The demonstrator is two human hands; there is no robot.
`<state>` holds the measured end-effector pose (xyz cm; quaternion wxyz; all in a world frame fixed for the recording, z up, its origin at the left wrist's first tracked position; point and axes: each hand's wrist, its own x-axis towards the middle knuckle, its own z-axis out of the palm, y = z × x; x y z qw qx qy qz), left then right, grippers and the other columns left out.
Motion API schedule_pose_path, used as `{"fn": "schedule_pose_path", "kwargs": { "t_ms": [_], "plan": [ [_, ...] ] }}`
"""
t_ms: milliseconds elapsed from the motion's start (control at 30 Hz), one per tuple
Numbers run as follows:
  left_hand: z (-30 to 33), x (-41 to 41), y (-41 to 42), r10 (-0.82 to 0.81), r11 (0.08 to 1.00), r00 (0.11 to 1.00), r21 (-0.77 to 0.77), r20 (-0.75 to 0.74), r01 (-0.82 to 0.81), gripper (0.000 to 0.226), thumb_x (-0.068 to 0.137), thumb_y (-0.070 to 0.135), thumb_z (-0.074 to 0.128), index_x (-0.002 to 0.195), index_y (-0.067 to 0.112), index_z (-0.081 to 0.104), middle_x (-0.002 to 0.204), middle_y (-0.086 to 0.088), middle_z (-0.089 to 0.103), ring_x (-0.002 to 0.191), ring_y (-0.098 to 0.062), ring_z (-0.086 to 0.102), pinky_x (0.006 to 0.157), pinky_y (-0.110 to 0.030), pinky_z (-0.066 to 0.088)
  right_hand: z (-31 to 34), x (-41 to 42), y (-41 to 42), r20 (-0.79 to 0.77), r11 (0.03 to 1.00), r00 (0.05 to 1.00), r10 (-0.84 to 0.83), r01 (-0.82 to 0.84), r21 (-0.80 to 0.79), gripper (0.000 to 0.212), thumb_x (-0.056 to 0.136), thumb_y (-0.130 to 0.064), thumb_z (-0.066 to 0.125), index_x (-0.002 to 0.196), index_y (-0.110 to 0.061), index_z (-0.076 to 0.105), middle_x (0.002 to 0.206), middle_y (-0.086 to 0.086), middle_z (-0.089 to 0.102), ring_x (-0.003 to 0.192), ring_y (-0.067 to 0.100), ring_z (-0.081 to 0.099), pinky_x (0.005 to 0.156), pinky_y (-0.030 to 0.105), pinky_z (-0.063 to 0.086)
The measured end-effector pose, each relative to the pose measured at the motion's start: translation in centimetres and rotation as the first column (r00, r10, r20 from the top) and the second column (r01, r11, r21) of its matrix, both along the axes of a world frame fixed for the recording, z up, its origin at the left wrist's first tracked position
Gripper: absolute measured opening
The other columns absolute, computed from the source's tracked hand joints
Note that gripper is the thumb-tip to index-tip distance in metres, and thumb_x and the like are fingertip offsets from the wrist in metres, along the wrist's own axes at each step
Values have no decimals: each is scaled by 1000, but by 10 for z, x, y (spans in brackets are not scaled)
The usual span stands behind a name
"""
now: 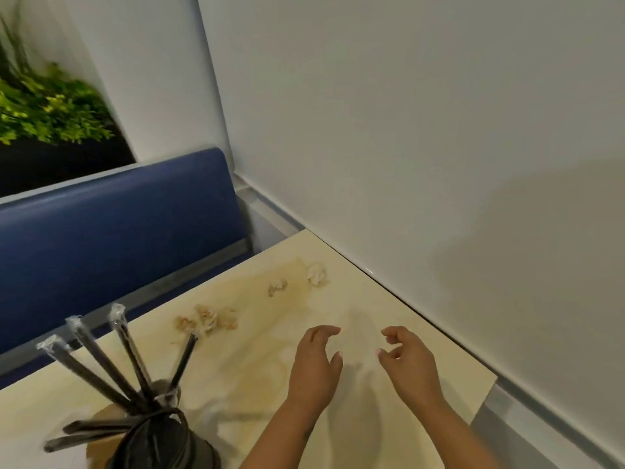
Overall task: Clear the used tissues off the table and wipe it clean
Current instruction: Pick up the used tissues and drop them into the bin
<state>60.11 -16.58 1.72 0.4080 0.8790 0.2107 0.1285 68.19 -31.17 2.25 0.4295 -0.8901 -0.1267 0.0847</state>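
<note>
Crumpled used tissues lie on the cream table [422, 336]: a stained cluster [206, 321] toward the left, a small brownish wad [277, 287] in the middle, and a whiter wad [317, 274] near the far edge. A brownish smear [267, 279] marks the tabletop around them. My left hand [316, 363] and my right hand [407, 362] hover side by side over the table, short of the tissues. Their fingers are loosely curled and hold nothing.
A dark cup [162, 397] with several wrapped black straws [101, 360] stands at the near left, beside something dark and bag-like [165, 445]. A blue bench back [118, 225] lies beyond the table. A white wall [422, 147] runs along the table's right edge. Green plants [47, 113] are far left.
</note>
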Motion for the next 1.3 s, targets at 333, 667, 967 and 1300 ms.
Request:
{"fn": "schedule_pose_path", "kwargs": {
  "t_ms": [333,667,967,1300],
  "plan": [
    [-19,31,49,181,983,982,-18,-45,-182,38,88,16,58,122,30,51,121,19,43,106,3,42,77,1,29,-19,78,94,11,959,965,263,-260,-113,36,84,-19,67,117,-26,55,115,-8,47,89,9,53,73,22,39],
    [-39,55,78,259,964,962,-35,-86,-262,35,88,15,57,119,29,53,120,19,43,116,-2,45,83,-6,28,-49,139,183,33,825,896,443,-393,-405,52,87,-16,56,137,-22,43,147,7,25,129,27,32,97,32,38],
    [-51,74,95,303,951,946,-26,-113,-308,38,85,8,56,119,26,54,119,18,42,115,-3,46,78,8,23,-73,166,227,54,715,840,540,-424,-555,40,89,-7,46,125,-21,59,133,3,47,120,24,41,87,31,44],
    [-51,104,122,374,927,919,37,-121,-373,36,86,9,54,119,23,56,128,7,45,120,-10,43,85,-12,31,-75,174,213,96,915,930,355,-325,-240,25,86,-1,51,100,-11,69,101,7,64,96,25,59,75,29,43]
  ]
}}
